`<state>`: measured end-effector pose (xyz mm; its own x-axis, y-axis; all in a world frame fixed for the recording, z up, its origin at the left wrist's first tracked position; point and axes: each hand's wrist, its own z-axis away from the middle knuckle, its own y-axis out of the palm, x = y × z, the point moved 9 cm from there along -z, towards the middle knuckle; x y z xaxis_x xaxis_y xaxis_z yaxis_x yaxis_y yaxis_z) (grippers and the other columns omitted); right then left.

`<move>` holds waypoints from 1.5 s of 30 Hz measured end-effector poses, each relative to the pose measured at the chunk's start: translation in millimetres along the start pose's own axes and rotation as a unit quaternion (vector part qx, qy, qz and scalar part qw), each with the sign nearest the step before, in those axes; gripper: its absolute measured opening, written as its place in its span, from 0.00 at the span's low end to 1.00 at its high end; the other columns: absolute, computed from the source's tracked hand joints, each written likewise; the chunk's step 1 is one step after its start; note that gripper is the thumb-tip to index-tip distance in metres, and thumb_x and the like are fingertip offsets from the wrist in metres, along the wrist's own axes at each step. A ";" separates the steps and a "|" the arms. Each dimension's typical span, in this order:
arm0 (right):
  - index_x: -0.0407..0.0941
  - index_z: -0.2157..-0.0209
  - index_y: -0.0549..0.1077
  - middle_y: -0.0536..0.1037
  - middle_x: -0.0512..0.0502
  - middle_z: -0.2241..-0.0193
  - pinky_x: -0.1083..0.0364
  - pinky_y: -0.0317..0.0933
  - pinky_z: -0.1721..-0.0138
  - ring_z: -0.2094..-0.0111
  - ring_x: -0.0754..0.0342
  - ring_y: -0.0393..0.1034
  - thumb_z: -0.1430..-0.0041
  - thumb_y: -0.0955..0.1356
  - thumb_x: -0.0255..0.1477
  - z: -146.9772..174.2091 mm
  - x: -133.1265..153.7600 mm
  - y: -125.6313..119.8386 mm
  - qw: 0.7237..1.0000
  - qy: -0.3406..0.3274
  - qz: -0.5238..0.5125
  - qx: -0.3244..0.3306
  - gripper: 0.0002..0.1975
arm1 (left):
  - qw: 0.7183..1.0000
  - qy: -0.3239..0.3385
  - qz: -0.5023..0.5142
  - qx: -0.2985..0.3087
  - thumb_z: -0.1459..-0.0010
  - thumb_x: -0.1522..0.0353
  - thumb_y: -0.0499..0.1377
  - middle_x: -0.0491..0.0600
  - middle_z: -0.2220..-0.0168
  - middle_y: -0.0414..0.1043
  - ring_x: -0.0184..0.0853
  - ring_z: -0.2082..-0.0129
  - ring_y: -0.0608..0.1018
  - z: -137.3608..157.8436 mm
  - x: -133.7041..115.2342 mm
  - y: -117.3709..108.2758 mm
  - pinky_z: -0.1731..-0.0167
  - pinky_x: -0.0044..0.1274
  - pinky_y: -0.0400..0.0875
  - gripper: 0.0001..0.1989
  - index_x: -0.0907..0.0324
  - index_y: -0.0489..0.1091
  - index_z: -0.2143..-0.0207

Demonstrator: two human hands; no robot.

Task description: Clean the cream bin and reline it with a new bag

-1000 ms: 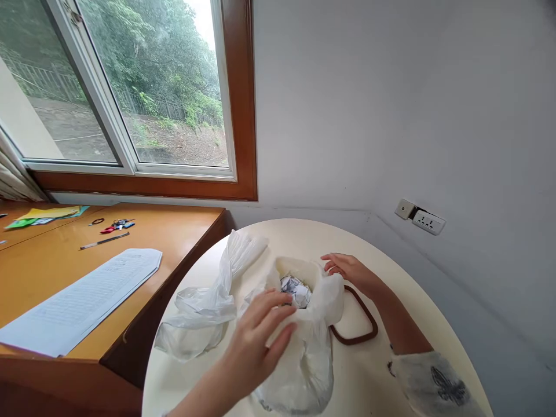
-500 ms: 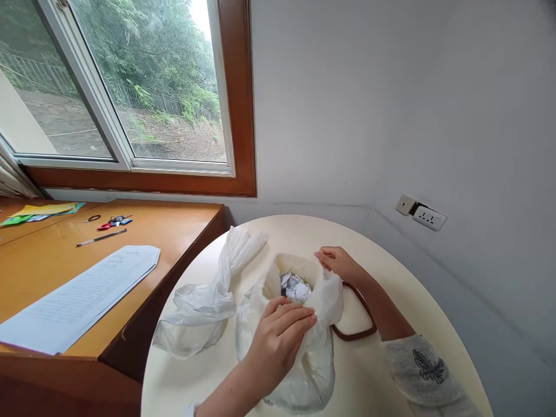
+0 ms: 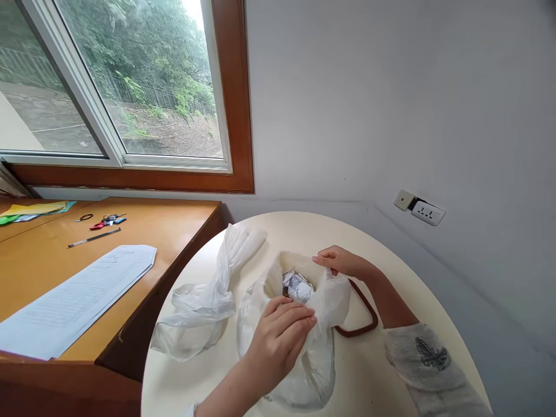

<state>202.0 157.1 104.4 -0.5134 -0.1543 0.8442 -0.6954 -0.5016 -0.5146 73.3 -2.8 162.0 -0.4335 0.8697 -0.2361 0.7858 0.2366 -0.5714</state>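
Observation:
A white plastic bag stands on the round table, its mouth turned up. Crumpled paper shows inside it; whatever lies deeper is hidden. At the near side of the mouth, my left hand has its fingers bent over the bag's edge, closed on the plastic. My right hand pinches the far right edge of the same bag between thumb and fingers. Partly behind the bag and my right forearm lies a brown rounded frame on the tabletop.
Another white plastic bag, limp and twisted, lies left on the table. The wooden desk beside it carries paper sheets, a pen, keys and a black ring. A wall socket is at right.
The right side of the bag's mouth has been drawn slightly outward with my right hand holding it. My left hand stays almost in place. The view has shifted a little.

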 end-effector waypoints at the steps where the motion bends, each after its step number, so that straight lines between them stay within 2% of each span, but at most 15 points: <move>1: 0.45 0.84 0.50 0.50 0.58 0.85 0.59 0.44 0.79 0.82 0.62 0.47 0.49 0.63 0.49 -0.4 -0.3 -0.3 1.000 0.001 -0.001 -0.003 0.26 | 1.000 -0.003 0.003 -0.001 0.45 0.79 0.53 0.49 0.63 0.76 0.31 0.64 0.76 0.0 1.0 0.0 0.58 0.28 0.65 0.11 0.60 0.68 0.61; 5: 0.45 0.84 0.48 0.48 0.58 0.85 0.59 0.40 0.80 0.82 0.63 0.42 0.49 0.63 0.48 -1.2 -0.7 -1.9 1.000 -0.001 -0.001 -0.029 0.26 | 1.000 -0.008 0.013 0.002 0.44 0.79 0.53 0.49 0.64 0.76 0.31 0.65 0.76 0.7 4.0 0.7 0.59 0.28 0.65 0.11 0.60 0.69 0.62; 10: 0.45 0.83 0.48 0.45 0.57 0.83 0.58 0.38 0.79 0.81 0.62 0.40 0.48 0.63 0.45 0.6 4.1 -5.4 0.997 -0.038 0.024 -0.065 0.24 | 1.000 -0.002 0.023 0.000 0.45 0.79 0.53 0.49 0.63 0.76 0.31 0.64 0.76 0.0 4.5 0.2 0.58 0.28 0.65 0.11 0.61 0.69 0.61; 15: 0.45 0.83 0.48 0.45 0.56 0.82 0.58 0.39 0.79 0.80 0.62 0.40 0.47 0.62 0.45 -4.4 8.3 -12.4 0.990 -0.065 0.050 -0.118 0.24 | 1.000 0.004 0.029 -0.001 0.44 0.78 0.52 0.49 0.63 0.77 0.31 0.64 0.77 0.1 4.9 -1.4 0.58 0.28 0.66 0.11 0.60 0.68 0.61; 23: 0.45 0.83 0.51 0.47 0.56 0.82 0.59 0.40 0.79 0.80 0.62 0.42 0.48 0.62 0.45 -21.6 17.4 -15.6 0.983 -0.069 0.021 -0.171 0.23 | 0.999 0.031 0.031 -0.012 0.44 0.79 0.52 0.50 0.62 0.77 0.32 0.63 0.77 6.4 2.8 -4.3 0.58 0.28 0.67 0.12 0.60 0.68 0.60; 28: 0.45 0.84 0.55 0.51 0.57 0.84 0.59 0.44 0.79 0.81 0.61 0.45 0.49 0.63 0.45 -28.7 14.2 -17.7 0.981 -0.059 0.035 -0.182 0.22 | 0.998 0.045 0.032 0.002 0.44 0.79 0.52 0.51 0.61 0.76 0.33 0.58 0.76 10.9 1.2 -2.8 0.52 0.31 0.66 0.11 0.59 0.68 0.61; 32: 0.44 0.77 0.65 0.62 0.54 0.81 0.58 0.50 0.75 0.78 0.59 0.54 0.46 0.61 0.43 -9.1 23.0 -29.7 0.970 -0.062 0.048 -0.229 0.17 | 0.998 0.061 0.004 0.024 0.46 0.80 0.54 0.50 0.60 0.76 0.35 0.53 0.73 17.7 -1.9 -1.7 0.45 0.35 0.58 0.11 0.61 0.69 0.62; 35: 0.45 0.75 0.67 0.68 0.51 0.77 0.56 0.55 0.69 0.73 0.56 0.61 0.44 0.62 0.38 28.4 52.3 -35.3 0.944 -0.122 0.098 -0.291 0.13 | 0.997 0.073 -0.015 0.028 0.47 0.80 0.55 0.49 0.60 0.76 0.35 0.52 0.72 22.1 -4.8 -3.1 0.43 0.35 0.56 0.10 0.61 0.70 0.63; 37: 0.46 0.73 0.68 0.72 0.48 0.71 0.55 0.58 0.63 0.67 0.54 0.65 0.43 0.62 0.35 56.1 74.0 -26.6 0.927 -0.188 0.132 -0.297 0.09 | 0.996 0.076 -0.019 0.032 0.47 0.79 0.56 0.48 0.61 0.76 0.35 0.52 0.72 25.0 -6.1 -3.0 0.43 0.35 0.56 0.10 0.61 0.70 0.64; 39: 0.47 0.65 0.71 0.73 0.45 0.63 0.52 0.58 0.56 0.59 0.51 0.66 0.44 0.64 0.33 78.6 84.3 -10.3 0.919 -0.231 0.158 -0.279 0.07 | 0.997 0.074 -0.013 0.037 0.48 0.79 0.56 0.48 0.62 0.76 0.36 0.51 0.71 28.2 -6.5 -2.0 0.43 0.36 0.56 0.09 0.61 0.69 0.65; 42: 0.50 0.52 0.67 0.66 0.43 0.48 0.47 0.54 0.47 0.46 0.46 0.58 0.44 0.65 0.34 95.6 73.3 21.0 0.921 -0.228 0.204 -0.239 0.17 | 0.998 0.061 0.006 0.029 0.49 0.79 0.57 0.49 0.63 0.76 0.37 0.52 0.71 31.5 -5.4 -2.8 0.44 0.37 0.56 0.07 0.61 0.69 0.67; 45: 0.52 0.41 0.53 0.54 0.45 0.40 0.44 0.48 0.42 0.39 0.44 0.45 0.45 0.66 0.35 99.1 45.8 49.8 0.935 -0.197 0.202 -0.216 0.31 | 0.999 0.045 0.016 -0.008 0.50 0.80 0.57 0.50 0.64 0.75 0.37 0.54 0.72 28.4 0.2 -11.4 0.46 0.37 0.60 0.09 0.61 0.68 0.66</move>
<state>193.7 40.7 132.3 -0.6127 -0.6006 0.5137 -0.6660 0.0424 -0.7447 51.7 -17.6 146.1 -0.3683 0.9117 -0.1823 0.8056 0.2151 -0.5520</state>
